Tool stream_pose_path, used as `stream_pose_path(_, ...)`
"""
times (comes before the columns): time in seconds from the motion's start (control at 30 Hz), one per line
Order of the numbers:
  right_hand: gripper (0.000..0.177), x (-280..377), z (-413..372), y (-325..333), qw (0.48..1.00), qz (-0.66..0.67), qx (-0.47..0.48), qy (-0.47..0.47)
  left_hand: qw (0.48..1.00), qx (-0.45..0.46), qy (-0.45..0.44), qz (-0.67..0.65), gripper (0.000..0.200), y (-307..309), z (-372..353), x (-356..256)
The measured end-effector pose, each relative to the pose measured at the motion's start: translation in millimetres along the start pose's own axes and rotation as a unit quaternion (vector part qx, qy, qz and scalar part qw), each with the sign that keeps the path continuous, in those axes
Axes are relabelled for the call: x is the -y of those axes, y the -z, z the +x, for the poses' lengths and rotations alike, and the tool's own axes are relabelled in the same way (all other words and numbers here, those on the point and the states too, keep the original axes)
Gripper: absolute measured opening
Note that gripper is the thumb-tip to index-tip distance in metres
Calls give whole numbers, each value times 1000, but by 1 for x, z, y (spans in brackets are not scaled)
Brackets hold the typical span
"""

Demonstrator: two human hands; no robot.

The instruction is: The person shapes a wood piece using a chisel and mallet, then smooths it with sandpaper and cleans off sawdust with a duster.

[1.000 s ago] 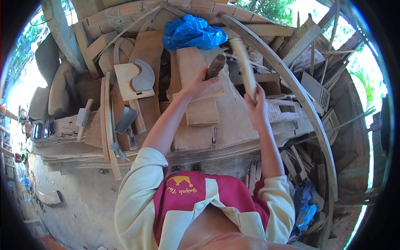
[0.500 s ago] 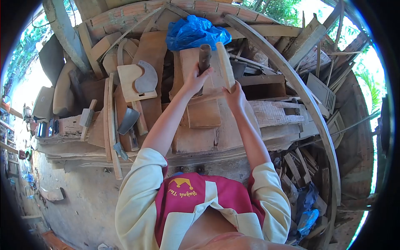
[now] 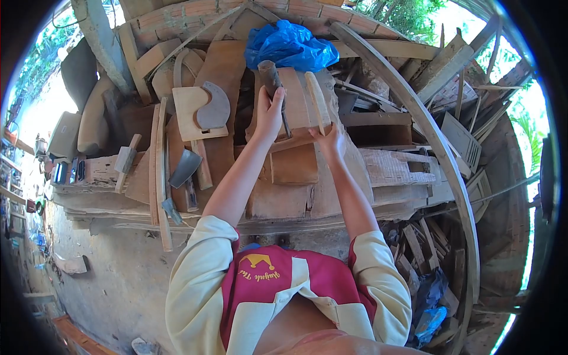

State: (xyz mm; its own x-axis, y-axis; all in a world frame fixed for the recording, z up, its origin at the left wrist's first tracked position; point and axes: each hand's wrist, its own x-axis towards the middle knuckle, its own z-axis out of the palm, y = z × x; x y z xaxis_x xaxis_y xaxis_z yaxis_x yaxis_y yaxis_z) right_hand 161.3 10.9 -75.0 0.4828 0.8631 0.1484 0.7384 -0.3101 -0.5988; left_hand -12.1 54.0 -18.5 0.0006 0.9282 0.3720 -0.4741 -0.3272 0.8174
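My left hand [image 3: 271, 116] is wrapped round the thick dark handle of a chisel [image 3: 269, 76]. The chisel leans left at the top, and its narrow blade runs down to a brown wooden piece [image 3: 294, 141] lying across the boards. To the right, my right hand [image 3: 332, 143] grips the lower end of a pale flat wooden bat [image 3: 317, 100], which points away from me. Bat and chisel are apart. Close below both hands sits a small square wooden block [image 3: 294, 165].
A blue plastic bag [image 3: 290, 46] lies behind the hands. Leftward are a pale board with a curved grey template [image 3: 213, 106], a dark metal blade [image 3: 184, 168] and long wood strips [image 3: 161, 171]. A curved beam [image 3: 423, 118] arches on the right above scrap wood.
The chisel has tilted, its handle now leaning left and its blade showing down to the wood. My left hand moved left with it. My right hand has drawn the bat slightly lower.
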Motion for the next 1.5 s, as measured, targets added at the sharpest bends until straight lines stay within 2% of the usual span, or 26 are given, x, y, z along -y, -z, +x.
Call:
stream_pose_path(0.1, 63, 4, -9, 6, 1000, 7, 20, -12, 1000, -2, -17, 2, 25, -2, -1, 0)
stream_pose_path(0.3, 62, 7, -22, 8, 1000, 2, -7, -16, 999, -20, -11, 41, 24, -9, -3, 4)
stream_pose_path(0.5, 61, 10, -28, 14, 999, -32, 6, -21, 993, -25, -62, 99, 26, -21, -2, 6)
stream_pose_path(0.57, 62, 8, -27, 12, 999, -34, 14, -21, 976, 13, -102, 190, 32, -21, 1, 14)
stream_pose_path(0.6, 62, 8, -27, 12, 999, -32, 13, -23, 976, 15, -102, 190, 32, -21, 3, 17)
stream_pose_path(0.67, 64, 10, -27, 13, 999, -47, 8, -21, 948, 22, -112, 298, 35, -23, 6, 18)
stream_pose_path(0.8, 65, 16, -29, 20, 996, -66, 41, -40, 953, 13, -91, 289, 35, -27, 11, 25)
stream_pose_path(1.0, 62, 8, -23, 14, 997, -72, 33, -24, 959, 28, -111, 259, 35, -23, 13, 29)
stream_pose_path(1.1, 58, 1, -15, 24, 996, -57, 65, -9, 965, 9, -120, 233, 35, -25, 10, 24)
stream_pose_path(1.17, 57, -8, -5, 44, 980, -36, 180, 80, 959, 2, -119, 255, 34, -23, 12, 24)
stream_pose_path(1.23, 52, -10, 7, 79, 957, -71, 210, 187, 952, 13, -121, 279, 33, -25, 12, 19)
stream_pose_path(1.27, 49, -15, 12, 95, 954, -51, 153, 253, 945, 21, -118, 303, 33, -27, 10, 16)
stream_pose_path(1.3, 47, 0, 9, 121, 962, -23, 111, 249, 949, 29, -92, 299, 33, -28, 8, 14)
stream_pose_path(1.33, 52, 7, 13, 142, 969, -4, 74, 234, 950, 27, -93, 297, 33, -30, 7, 14)
stream_pose_path(1.37, 60, 25, 10, 173, 985, 15, 80, 150, 950, 36, -102, 294, 33, -32, 6, 14)
stream_pose_path(1.4, 63, 37, 5, 195, 988, 69, 21, 138, 949, 45, -111, 290, 33, -33, 6, 14)
stream_pose_path(1.43, 59, 37, 8, 205, 956, 151, -77, 238, 950, 44, -112, 288, 33, -35, 6, 12)
stream_pose_path(1.47, 58, 40, 14, 216, 936, 195, -132, 261, 941, 49, -125, 310, 33, -36, 5, 11)
stream_pose_path(1.5, 56, 41, 9, 222, 924, 254, -153, 242, 931, 55, -138, 333, 33, -38, 5, 9)
